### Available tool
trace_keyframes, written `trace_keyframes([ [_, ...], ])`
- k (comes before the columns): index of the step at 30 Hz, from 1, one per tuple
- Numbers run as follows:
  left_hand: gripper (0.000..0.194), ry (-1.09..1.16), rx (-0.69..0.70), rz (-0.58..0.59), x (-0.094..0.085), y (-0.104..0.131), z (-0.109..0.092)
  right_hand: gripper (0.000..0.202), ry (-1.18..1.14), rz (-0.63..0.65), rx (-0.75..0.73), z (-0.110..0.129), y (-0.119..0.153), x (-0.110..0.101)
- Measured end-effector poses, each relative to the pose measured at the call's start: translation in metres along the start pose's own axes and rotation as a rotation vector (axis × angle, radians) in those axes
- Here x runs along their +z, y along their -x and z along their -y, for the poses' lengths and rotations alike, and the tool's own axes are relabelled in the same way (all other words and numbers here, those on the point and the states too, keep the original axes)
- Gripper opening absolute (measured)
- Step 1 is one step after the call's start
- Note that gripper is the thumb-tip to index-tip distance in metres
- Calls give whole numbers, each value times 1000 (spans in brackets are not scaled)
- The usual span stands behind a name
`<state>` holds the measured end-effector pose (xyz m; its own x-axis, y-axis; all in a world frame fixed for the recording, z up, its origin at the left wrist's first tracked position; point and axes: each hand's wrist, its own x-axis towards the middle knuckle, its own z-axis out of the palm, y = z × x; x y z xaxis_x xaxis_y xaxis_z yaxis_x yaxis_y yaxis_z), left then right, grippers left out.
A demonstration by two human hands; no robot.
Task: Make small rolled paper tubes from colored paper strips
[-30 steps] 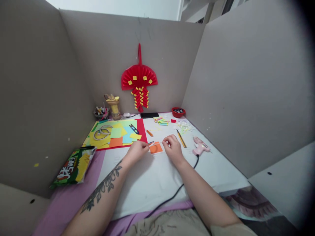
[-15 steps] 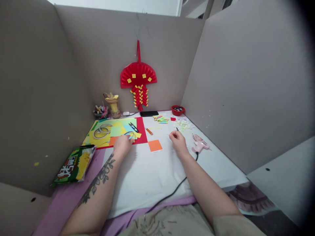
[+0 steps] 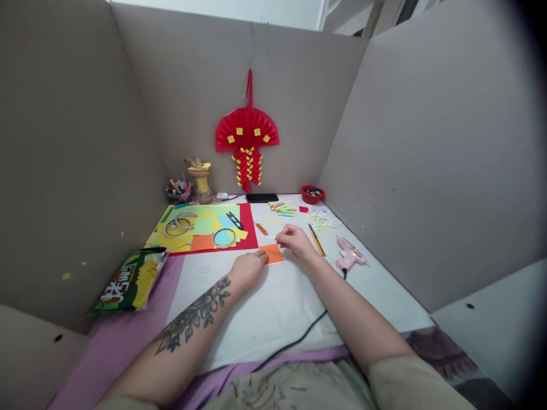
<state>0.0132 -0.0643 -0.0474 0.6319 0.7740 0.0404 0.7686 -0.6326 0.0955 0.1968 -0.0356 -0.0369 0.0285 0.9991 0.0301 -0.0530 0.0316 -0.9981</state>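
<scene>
An orange paper square (image 3: 274,254) lies on the white table cover. My left hand (image 3: 248,270) rests at its left edge, fingers stretched out and their tips on the paper. Just above the square's upper right side is my right hand (image 3: 294,241), thumb and fingertips pinched together around something small and whitish that I cannot make out. Close by lie an orange rolled paper tube (image 3: 262,229) and a yellow utility knife (image 3: 317,239). A double-sided tape ring (image 3: 224,238) sits on coloured paper sheets to the left.
A pink glue gun (image 3: 350,254) with a black cable lies at right. Thread snips (image 3: 235,220), more tape rings (image 3: 178,225) and a red sheet (image 3: 248,219) are at left. Pastel paper rolls (image 3: 282,208), a red bowl (image 3: 313,195) and a snack bag (image 3: 131,281) stand around.
My left hand has moved right from the tape ring onto the orange square. My right hand has shifted left toward the square, uncovering the utility knife. The view has turned slightly.
</scene>
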Motion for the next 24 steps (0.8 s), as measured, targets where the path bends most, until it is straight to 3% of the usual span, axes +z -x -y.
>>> trace_keyframes([
  [4,35,-23,-23,59,0,0,-1,24,-87,72,163,-11,-14,4],
  [8,33,-17,-19,79,-1,1,-1,33,-58,54,258,-28,-18,4],
  [11,34,-16,-16,79,-1,1,-1,40,-13,58,265,-33,-20,3],
  [24,37,-22,-25,101,-1,1,0,32,220,-2,249,-40,-27,-2],
])
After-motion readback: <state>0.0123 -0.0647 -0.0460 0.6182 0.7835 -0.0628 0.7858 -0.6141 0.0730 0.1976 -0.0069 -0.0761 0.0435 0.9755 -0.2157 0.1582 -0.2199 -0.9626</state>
